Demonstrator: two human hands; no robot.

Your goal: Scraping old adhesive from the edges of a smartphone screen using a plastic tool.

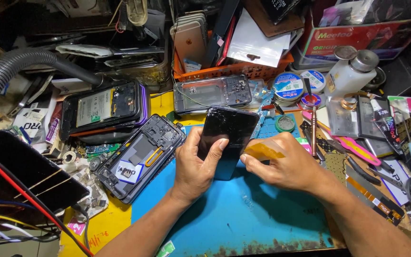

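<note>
Two bare hands are seen at the centre of the frame above a blue rubber work mat on a crowded yellow bench. A glossy black slab-shaped phone screen is gripped upright in the left hand, thumb curled over its glass face. The right hand is closed in a pinch on a translucent amber strip of tape or film at the screen's right edge. The glass looks smooth and slippery, so it could be dropped onto the mat if the grip loosens; the thin film could be torn or creased by a hard pull, and the panel might crack if it is bent. At centre left an opened dark plastic phone frame is laid, beside another opened handset showing a pale battery at upper left. A ribbed grey flexible hose is curved across the upper left. A white plastic bottle with a metal cap and round solder tins are stood at upper right, above a pink-handled tool.
</note>
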